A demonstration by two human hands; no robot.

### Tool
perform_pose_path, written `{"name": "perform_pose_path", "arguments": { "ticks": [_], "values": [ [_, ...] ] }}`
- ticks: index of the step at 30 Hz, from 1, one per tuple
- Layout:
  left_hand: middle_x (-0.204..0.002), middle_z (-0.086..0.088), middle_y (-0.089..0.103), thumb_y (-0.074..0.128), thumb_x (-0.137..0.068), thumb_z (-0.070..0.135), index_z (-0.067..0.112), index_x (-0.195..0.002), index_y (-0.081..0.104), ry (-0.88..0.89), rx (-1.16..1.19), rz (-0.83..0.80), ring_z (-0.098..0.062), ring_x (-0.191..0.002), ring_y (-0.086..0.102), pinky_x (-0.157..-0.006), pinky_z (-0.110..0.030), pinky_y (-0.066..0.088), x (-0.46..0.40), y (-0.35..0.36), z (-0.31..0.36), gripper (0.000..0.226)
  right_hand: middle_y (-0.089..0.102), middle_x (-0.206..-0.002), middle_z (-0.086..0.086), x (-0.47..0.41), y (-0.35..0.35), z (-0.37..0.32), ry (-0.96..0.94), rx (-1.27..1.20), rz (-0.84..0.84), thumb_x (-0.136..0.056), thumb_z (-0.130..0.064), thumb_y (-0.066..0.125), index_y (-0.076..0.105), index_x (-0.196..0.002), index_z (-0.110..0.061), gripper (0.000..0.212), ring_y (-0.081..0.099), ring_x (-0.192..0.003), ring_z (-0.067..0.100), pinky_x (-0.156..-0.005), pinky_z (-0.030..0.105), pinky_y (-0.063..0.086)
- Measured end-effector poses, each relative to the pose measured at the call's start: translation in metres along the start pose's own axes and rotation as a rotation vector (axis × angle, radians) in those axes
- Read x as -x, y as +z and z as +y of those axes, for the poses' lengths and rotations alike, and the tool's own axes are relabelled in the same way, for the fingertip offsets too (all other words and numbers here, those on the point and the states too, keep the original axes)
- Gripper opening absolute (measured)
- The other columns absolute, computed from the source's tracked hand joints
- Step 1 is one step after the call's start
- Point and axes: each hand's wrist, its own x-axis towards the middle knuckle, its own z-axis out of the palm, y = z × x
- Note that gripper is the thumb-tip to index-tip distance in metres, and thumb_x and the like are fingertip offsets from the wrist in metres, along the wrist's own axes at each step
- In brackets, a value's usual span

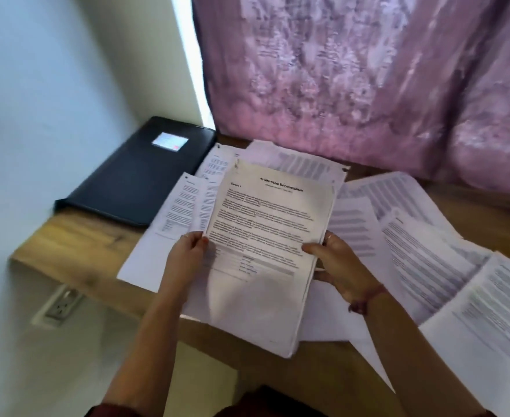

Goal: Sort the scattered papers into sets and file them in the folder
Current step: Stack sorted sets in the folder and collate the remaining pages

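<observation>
**Desk inventory: papers mid-sort, folder closed**

Surroundings: a pink patterned curtain (368,85) hangs along the far edge of the wooden desk (76,236); a pale wall (37,100) bounds the left side, with a wall socket (59,305) below the desk's left end.

Loose sheets (413,242): printed pages lie fanned and overlapping over the middle and right of the desk, some reaching the near right edge. More pages (175,212) lie to the left, just beside the folder.

Held stack (265,236): a thick set of printed pages, raised over the loose sheets at the centre and covering part of them. The left hand (187,251) pinches its left edge, thumb on top. The right hand (335,263) grasps its right edge, thumb across the front page; a reddish band (365,299) circles that wrist.

Container: black folder (139,173), far left on the desk, flat and closed, a small label (169,141) on its cover. Contents cannot be seen.
</observation>
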Motion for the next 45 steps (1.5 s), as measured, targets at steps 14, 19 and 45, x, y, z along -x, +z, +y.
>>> {"name": "perform_pose_path", "arguments": {
  "ticks": [14, 19, 45],
  "values": [
    [-0.108, -0.007, 0.069, 0.058, -0.096, 0.02, 0.006, -0.115, 0.07, 0.079, -0.302, 0.275, -0.015, -0.087, 0.054, -0.074, -0.027, 0.04, -0.132, -0.116, -0.002, 0.026, 0.068, -0.094, 0.004, -0.12, 0.135, -0.042, -0.013, -0.015, -0.152, -0.09, 0.011, 0.055, 0.058, -0.099, -0.009, 0.022, 0.069, -0.074, 0.017, -0.059, 0.029, 0.06],
    [-0.12, -0.014, 0.067, 0.058, -0.096, 0.016, 0.003, -0.121, 0.066, 0.075, -0.292, 0.274, -0.028, -0.109, 0.06, -0.093, -0.033, 0.043, -0.196, -0.148, 0.004, 0.029, 0.07, -0.093, 0.001, -0.175, 0.185, -0.051, -0.021, 0.03, -0.089, -0.087, 0.009, 0.059, 0.058, -0.09, -0.017, 0.025, 0.071, -0.087, 0.023, -0.066, 0.037, 0.061],
    [-0.118, -0.033, 0.056, 0.047, -0.096, 0.002, -0.006, -0.125, 0.059, 0.239, -0.648, 0.371, -0.046, -0.11, 0.049, -0.091, -0.049, 0.041, -0.351, -0.177, -0.005, 0.032, 0.062, -0.119, 0.012, -0.303, 0.285, -0.075, -0.079, 0.699, 0.19, -0.085, -0.015, 0.069, 0.046, -0.117, -0.004, 0.041, 0.064, -0.102, 0.029, -0.079, 0.034, 0.058]
  ]
}}
